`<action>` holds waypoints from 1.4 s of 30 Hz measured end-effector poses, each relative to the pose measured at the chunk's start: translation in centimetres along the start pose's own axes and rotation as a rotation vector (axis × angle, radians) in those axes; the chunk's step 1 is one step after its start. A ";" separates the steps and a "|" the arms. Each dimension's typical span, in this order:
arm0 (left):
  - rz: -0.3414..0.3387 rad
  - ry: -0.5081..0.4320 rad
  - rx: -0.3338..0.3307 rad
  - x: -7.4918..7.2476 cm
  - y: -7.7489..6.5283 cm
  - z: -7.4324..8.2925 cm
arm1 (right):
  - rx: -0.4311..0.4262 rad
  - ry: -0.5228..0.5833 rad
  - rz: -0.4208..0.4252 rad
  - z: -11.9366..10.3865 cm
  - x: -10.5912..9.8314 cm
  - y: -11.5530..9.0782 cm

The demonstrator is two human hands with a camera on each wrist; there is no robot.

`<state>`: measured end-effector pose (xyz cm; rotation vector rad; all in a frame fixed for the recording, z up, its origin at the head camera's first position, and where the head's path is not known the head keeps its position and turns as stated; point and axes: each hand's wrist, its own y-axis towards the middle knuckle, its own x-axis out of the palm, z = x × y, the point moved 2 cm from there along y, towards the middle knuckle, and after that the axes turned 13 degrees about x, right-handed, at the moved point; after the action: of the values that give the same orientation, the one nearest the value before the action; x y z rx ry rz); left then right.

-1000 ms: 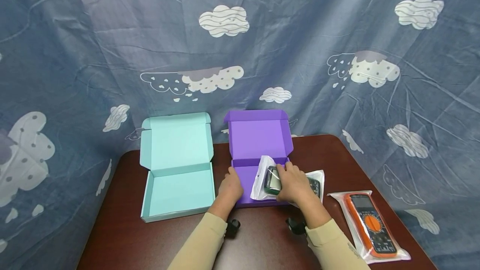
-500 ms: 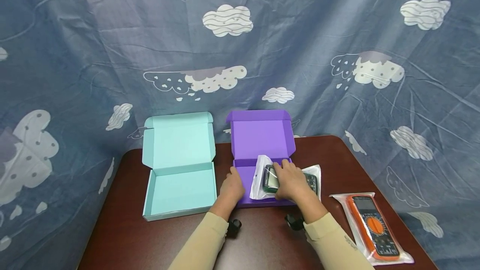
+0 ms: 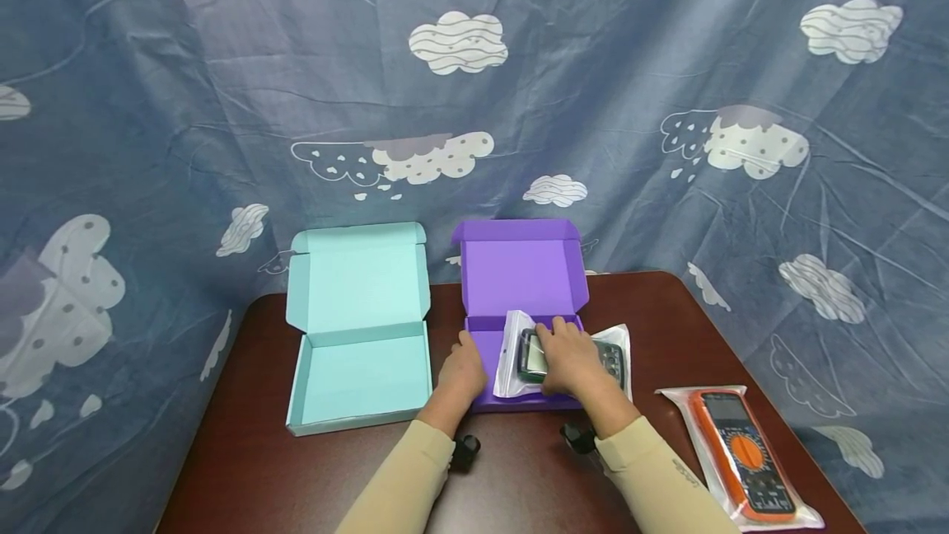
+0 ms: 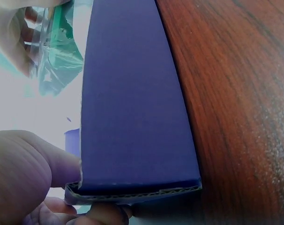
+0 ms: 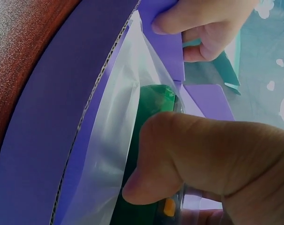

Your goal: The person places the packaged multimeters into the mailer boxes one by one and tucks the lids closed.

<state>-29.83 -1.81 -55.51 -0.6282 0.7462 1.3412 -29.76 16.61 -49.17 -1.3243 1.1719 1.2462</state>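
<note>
A purple cardboard box has its lid raised. My left hand pinches the box's left side wall, thumb inside and fingertips outside in the left wrist view. A green-cased multimeter lies tilted across the box's right side in a clear and white zip bag. From above, my right hand grips the bagged multimeter around its middle, covering part of it. In the right wrist view, the thumb presses against the green side of the case, close to the box's front wall.
Left of the purple box, a light teal box stands with its lid up. An orange multimeter in a clear bag lies at the table's right edge. Behind the dark red wooden table hangs a blue cloud-print cloth.
My right hand has shifted the bagged green multimeter slightly left over the purple box. The left hand keeps its hold on the wall. The whole head view has drifted a little.
</note>
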 end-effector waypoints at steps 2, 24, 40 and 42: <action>0.002 0.003 -0.001 0.0 0.0 0.0 | -0.008 -0.003 -0.009 -0.1 0.1 0.1; -0.005 0.019 0.003 -0.1 0.2 -0.3 | -0.098 -0.049 -0.036 -1.8 1.0 1.1; -0.011 0.005 0.008 -0.2 0.1 0.0 | -0.137 -0.077 -0.047 -2.9 2.0 1.7; -0.012 0.001 0.007 -0.2 0.0 0.0 | -0.143 -0.081 -0.046 -3.1 2.1 1.8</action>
<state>-29.86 -1.90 -55.32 -0.6269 0.7461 1.3275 -31.18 13.29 -51.17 -1.3837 1.0056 1.3575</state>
